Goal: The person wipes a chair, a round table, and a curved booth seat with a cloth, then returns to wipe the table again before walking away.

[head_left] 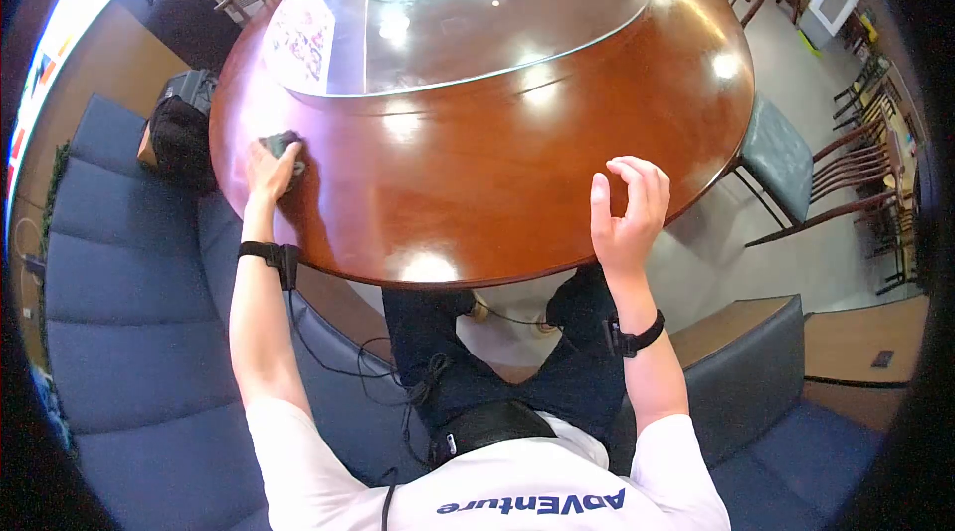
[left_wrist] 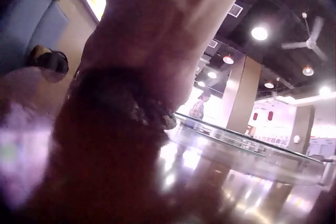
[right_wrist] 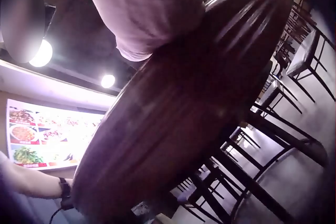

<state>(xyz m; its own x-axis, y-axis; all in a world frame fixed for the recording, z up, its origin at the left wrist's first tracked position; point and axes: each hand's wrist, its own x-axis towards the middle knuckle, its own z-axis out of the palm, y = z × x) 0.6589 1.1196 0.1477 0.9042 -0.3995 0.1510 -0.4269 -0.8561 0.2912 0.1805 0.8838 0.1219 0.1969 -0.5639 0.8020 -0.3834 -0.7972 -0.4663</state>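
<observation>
On the left part of the round wooden table (head_left: 448, 193), my left hand (head_left: 267, 171) grips a dark, crumpled cloth-like thing (head_left: 282, 143) against the tabletop. The left wrist view shows this dark bundle (left_wrist: 152, 111) under the hand, mostly in shadow. My right hand (head_left: 633, 213) is raised near the table's front right edge, its fingers loosely bent and holding nothing. In the right wrist view that hand (right_wrist: 152, 8) overlaps the table's dark surface.
A round glass turntable (head_left: 497, 44) lies on the table, with a patterned sheet (head_left: 298, 39) at its left. A blue padded bench (head_left: 129, 272) curves round the left side, bearing a black bag (head_left: 182, 138). A chair (head_left: 781, 158) stands at the right. A cable (head_left: 343, 370) crosses my lap.
</observation>
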